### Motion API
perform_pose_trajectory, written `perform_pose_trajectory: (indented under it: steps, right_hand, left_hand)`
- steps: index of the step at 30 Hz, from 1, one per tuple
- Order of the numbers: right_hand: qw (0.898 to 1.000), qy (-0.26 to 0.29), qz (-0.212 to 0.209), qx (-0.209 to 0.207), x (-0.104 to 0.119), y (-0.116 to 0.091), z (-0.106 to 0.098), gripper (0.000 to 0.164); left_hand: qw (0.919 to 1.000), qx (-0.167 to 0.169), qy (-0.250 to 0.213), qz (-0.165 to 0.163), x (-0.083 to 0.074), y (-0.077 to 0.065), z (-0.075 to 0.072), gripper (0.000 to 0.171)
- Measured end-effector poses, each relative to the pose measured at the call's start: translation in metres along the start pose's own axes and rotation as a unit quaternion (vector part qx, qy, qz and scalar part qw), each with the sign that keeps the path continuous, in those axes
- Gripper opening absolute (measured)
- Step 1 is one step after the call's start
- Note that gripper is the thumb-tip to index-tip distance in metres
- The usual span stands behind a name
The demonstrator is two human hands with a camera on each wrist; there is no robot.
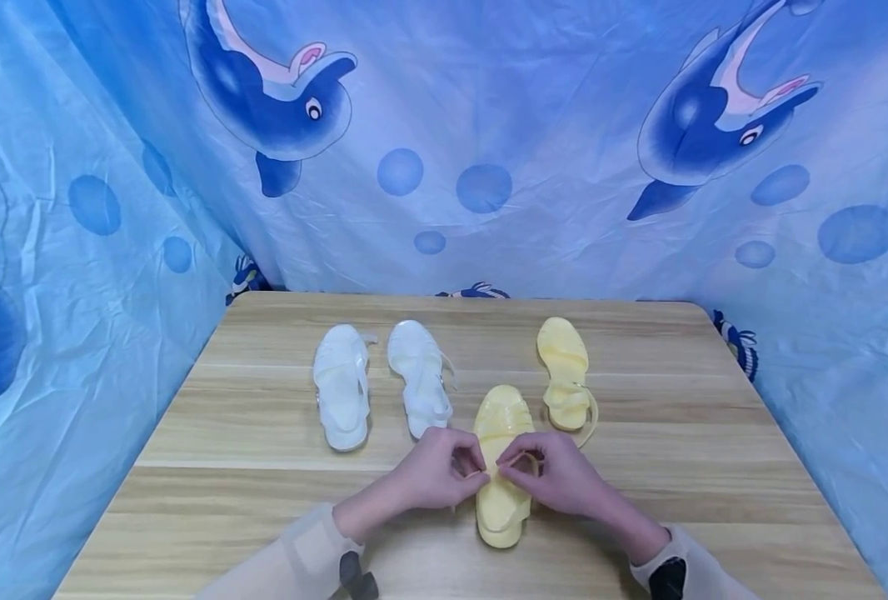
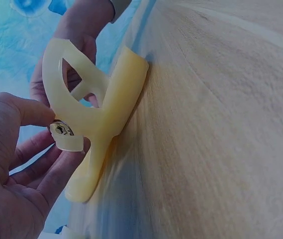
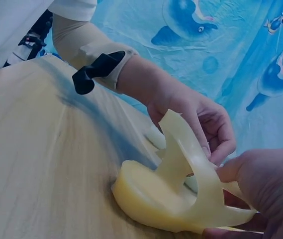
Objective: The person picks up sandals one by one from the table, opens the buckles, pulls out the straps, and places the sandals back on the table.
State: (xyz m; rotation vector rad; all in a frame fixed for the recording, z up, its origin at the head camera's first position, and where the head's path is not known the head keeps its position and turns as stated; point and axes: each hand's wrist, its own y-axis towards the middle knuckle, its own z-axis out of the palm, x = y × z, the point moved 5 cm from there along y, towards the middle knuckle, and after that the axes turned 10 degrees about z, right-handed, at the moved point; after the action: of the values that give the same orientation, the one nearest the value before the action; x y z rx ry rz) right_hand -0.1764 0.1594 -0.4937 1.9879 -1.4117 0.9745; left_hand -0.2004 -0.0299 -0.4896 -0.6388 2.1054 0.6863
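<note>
A yellow jelly sandal (image 1: 504,410) lies sole-down on the wooden table, toe pointing away from me, between my two hands. My left hand (image 1: 442,468) pinches the metal buckle (image 2: 61,129) on its ankle strap between thumb and fingers. On the other side, my right hand (image 1: 558,472) pinches the thin strap, thumb and forefinger together over the middle of the shoe. The yellow heel band (image 3: 201,172) rises in the right wrist view, with the right hand's fingers beside it. Its mate, a second yellow sandal (image 1: 564,358), lies farther back on the right, strap looped out sideways.
Two white sandals, one (image 1: 341,387) at the left and another (image 1: 416,371) nearer the middle, lie toe-away on the wooden table (image 1: 249,467). Behind the table hangs a blue curtain (image 1: 556,125) printed with dolphins.
</note>
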Motion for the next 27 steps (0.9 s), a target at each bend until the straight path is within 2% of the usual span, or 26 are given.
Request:
perform_pose_trajectory:
  steps: [7, 17, 21, 27]
  right_hand:
    - [1.0, 0.002, -0.011, 0.025, 0.0038, 0.0044, 0.0036, 0.009]
    - [1.0, 0.009, -0.001, 0.013, -0.0035, 0.0004, 0.0, 0.007]
    - [1.0, 0.017, 0.009, 0.008, -0.005, 0.0002, -0.0004, 0.008]
    - [1.0, 0.003, 0.0, 0.011, 0.0002, 0.0028, -0.0007, 0.012]
  left_hand:
    - [1.0, 0.002, -0.004, -0.002, -0.0006, 0.0003, 0.0006, 0.007]
    - [0.9999, -0.001, 0.01, 0.013, -0.0045, 0.001, -0.0001, 0.012]
    - [0.9999, -0.002, 0.007, 0.009, -0.0036, 0.001, 0.0001, 0.012]
    - [0.9999, -0.005, 0.009, 0.01, -0.0021, 0.0019, 0.0016, 0.009]
